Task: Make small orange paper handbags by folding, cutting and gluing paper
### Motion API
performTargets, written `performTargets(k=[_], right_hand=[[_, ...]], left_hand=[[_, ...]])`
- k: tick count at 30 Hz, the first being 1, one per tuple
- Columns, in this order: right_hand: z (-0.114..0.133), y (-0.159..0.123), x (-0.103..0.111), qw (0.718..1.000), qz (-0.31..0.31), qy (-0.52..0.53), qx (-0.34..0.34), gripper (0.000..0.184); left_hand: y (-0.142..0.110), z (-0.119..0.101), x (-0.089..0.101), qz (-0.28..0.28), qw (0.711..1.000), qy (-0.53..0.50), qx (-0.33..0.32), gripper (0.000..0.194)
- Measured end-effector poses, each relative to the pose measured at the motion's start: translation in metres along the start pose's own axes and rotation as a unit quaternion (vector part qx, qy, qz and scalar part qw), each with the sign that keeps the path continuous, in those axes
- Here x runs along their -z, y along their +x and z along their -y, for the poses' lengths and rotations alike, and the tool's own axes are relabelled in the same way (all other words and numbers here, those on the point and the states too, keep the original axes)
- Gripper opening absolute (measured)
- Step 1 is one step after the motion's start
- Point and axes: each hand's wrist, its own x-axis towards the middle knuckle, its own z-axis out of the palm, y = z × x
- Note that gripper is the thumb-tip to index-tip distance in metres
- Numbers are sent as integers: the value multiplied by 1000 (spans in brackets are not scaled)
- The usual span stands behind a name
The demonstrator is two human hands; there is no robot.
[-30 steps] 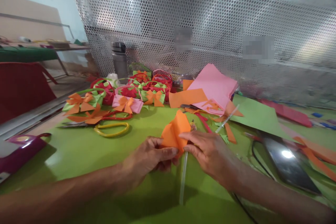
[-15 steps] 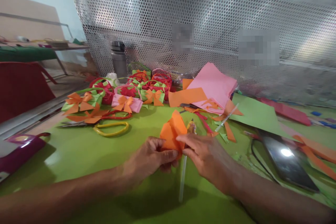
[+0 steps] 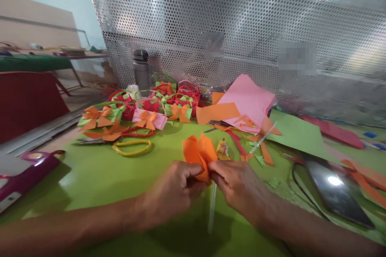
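A piece of folded orange paper [image 3: 197, 152] is held up between my hands, its upper flaps spread apart. My left hand [image 3: 177, 184] pinches its lower left part, the thumb pressed on the front. At the lower right edge, my right hand [image 3: 233, 180] grips it with thumb and fingertips. Behind my right hand lies a glue gun [image 3: 223, 149] with a yellowish nozzle, its body mostly hidden. A clear glue stick [image 3: 212, 209] sticks out below, between the hands.
Scissors with a yellow handle [image 3: 132, 147] lie left of my hands. Small paper bags with orange bows [image 3: 147, 119] stand behind them, near a grey bottle [image 3: 141, 68]. Pink paper sheets [image 3: 249, 98], green paper [image 3: 301, 134] and a phone [image 3: 337, 188] are on the right.
The orange paper's flaps have opened wider at the top. My right fingers have moved down from its face to the lower right edge. The view has shifted slightly left.
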Motion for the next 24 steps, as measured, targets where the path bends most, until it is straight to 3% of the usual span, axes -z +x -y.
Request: performTargets(k=[12, 18, 24], right_hand=[[1, 4, 4, 999, -22, 32, 8, 24], [4, 8, 11, 995, 2, 99, -26, 16], [0, 11, 11, 993, -14, 110, -46, 11]], left_hand=[[-1, -9, 0, -23, 999, 24, -32, 20], [3, 1, -1, -31, 998, -57, -26, 5], [5, 4, 0, -30, 996, -85, -12, 9]])
